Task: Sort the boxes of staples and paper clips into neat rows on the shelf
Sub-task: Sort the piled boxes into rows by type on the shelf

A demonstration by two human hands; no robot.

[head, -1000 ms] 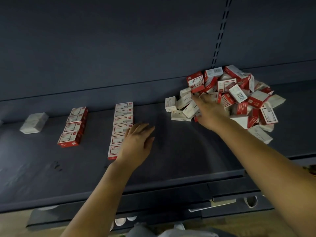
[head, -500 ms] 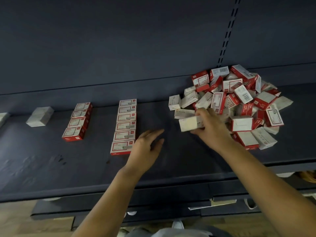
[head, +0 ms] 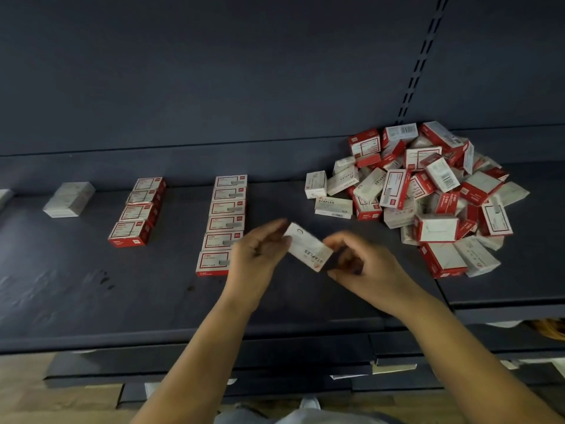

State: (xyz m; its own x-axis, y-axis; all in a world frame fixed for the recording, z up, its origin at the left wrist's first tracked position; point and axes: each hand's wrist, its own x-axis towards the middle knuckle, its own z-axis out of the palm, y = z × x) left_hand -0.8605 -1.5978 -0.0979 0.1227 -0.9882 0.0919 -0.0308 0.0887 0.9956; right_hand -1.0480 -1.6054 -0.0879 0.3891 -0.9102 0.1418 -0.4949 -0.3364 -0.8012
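A white staples box (head: pixel 308 247) is held between both hands above the dark shelf (head: pixel 91 301). My left hand (head: pixel 260 255) pinches its left end, and my right hand (head: pixel 360 264) pinches its right end. A loose pile of red and white boxes (head: pixel 428 194) lies at the right of the shelf. One row of several red-and-white boxes (head: pixel 224 223) runs front to back just left of my left hand. A shorter row of red boxes (head: pixel 137 211) lies further left.
A white box (head: pixel 69 198) sits alone at the far left, with another white box's edge (head: pixel 4 197) at the frame border. The shelf's back wall has a slotted upright (head: pixel 419 56). Lower shelf edges and the floor show below.
My right hand lifted a white staples box out of the pile and carried it left. My left hand rose from the shelf and took hold of the box's other end.
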